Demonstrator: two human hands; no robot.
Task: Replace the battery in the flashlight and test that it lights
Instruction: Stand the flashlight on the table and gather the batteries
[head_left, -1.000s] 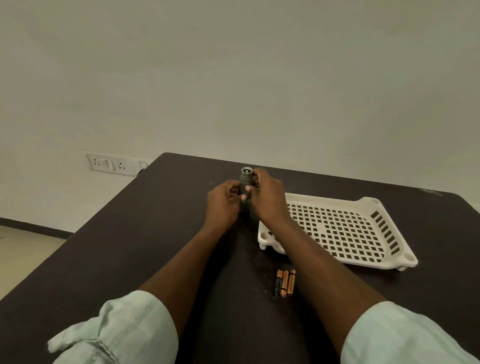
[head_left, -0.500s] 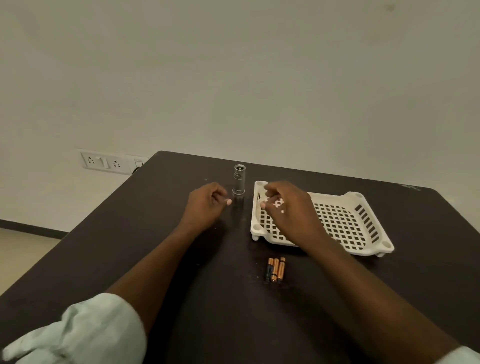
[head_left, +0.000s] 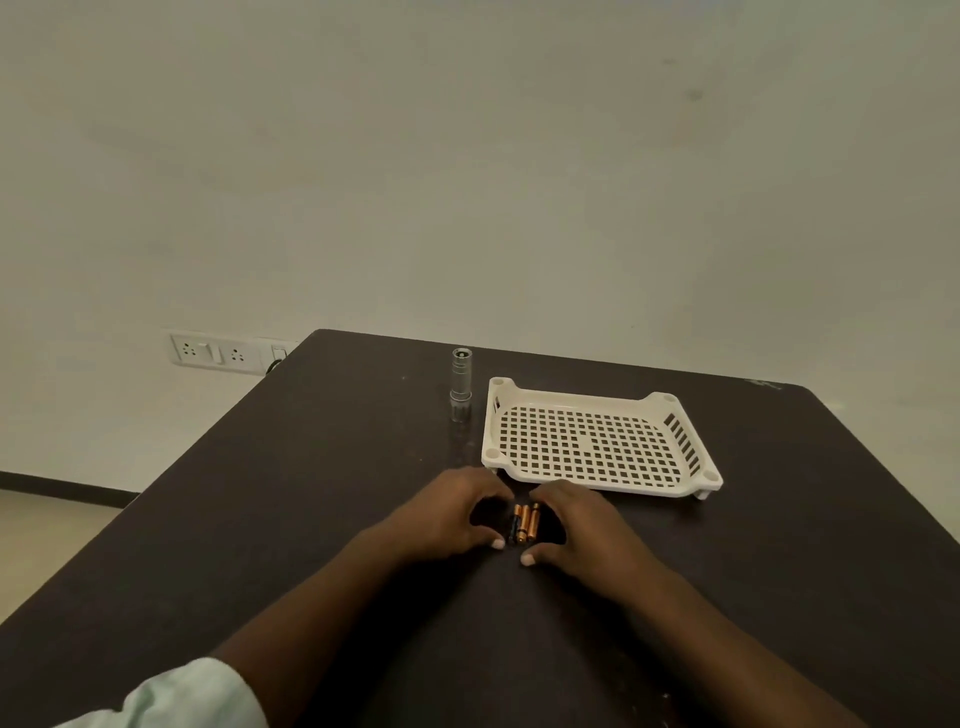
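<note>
A small silver flashlight (head_left: 461, 383) stands upright on the dark table (head_left: 291, 493), just left of the tray, with nobody touching it. Three copper-and-black batteries (head_left: 524, 523) lie side by side on the table nearer to me. My left hand (head_left: 451, 514) rests on the table just left of them, fingers curved, thumb tip close to their near end. My right hand (head_left: 582, 527) lies just right of them in the same way. Both hands flank the batteries; neither plainly grips one.
A cream perforated plastic tray (head_left: 675, 486) sits behind the batteries to the right, with nothing in it. A wall socket panel (head_left: 213, 352) is beyond the table's far left corner. The table's left edge drops to the floor.
Both hands let go of the flashlight, left it standing, and drew back toward me. They now lie on either side of the batteries.
</note>
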